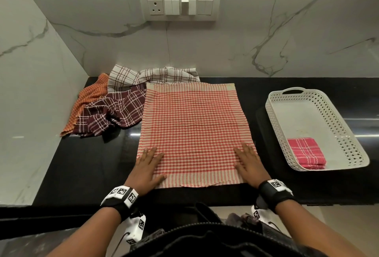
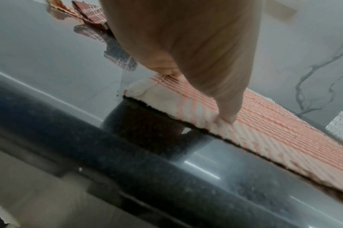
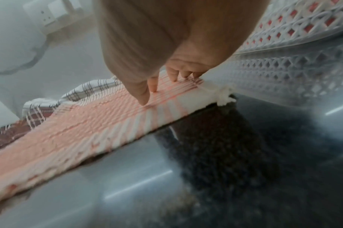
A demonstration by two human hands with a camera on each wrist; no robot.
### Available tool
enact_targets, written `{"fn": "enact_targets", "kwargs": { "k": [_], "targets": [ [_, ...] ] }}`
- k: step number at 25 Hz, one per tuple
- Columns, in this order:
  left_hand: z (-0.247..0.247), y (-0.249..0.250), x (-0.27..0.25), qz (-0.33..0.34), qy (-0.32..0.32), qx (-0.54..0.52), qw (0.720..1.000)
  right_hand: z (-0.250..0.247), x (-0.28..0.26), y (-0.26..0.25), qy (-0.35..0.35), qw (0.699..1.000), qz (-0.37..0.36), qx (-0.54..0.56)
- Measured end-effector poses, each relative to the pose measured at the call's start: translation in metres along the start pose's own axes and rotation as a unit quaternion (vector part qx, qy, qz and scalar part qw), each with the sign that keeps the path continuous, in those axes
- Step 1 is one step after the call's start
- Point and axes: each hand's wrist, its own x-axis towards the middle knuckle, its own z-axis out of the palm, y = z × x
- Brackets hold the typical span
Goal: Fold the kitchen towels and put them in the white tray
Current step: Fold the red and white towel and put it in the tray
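The right hand (image 3: 147,50) is pressing straight fingertips (image 3: 144,101) onto the red checked towel (image 3: 73,128) that is lying flat on the dark counter (image 3: 235,154), with the white tray (image 3: 295,30) sitting at two o'clock and a crumpled plaid towel (image 3: 88,89) at nine.

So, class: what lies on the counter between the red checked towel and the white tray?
Nothing: in the head view, only bare black counter separates the red checked towel from the white tray.

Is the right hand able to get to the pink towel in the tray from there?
Probably yes: the right hand lies flat beside the white tray, whose top is open, and nothing covers the pink towel.
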Motion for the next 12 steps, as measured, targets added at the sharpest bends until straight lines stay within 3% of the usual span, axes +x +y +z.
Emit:
{"fn": "enact_targets", "kwargs": {
  "k": [3, 5, 8, 10, 12],
  "targets": [
    [-0.006, 0.0, -0.003, -0.021, 0.012, -0.054, 0.998, -0.008, -0.006, 0.006, 0.084, 0.992, 0.038, 0.086],
    [-0.01, -0.005, -0.01, -0.048, 0.067, -0.079, 0.993, -0.013, -0.016, 0.009, 0.15, 0.98, 0.102, 0.087],
    [-0.016, -0.017, -0.025, -0.171, 0.139, -0.106, 0.97, -0.021, -0.033, 0.011, 0.117, 0.965, 0.231, 0.041],
    [-0.016, -0.019, -0.034, -0.231, 0.128, -0.124, 0.956, -0.019, -0.038, 0.008, 0.093, 0.963, 0.253, -0.005],
    [-0.017, -0.014, -0.038, -0.244, 0.114, -0.125, 0.955, -0.014, -0.038, 0.004, 0.083, 0.966, 0.242, -0.033]
  ]
}}
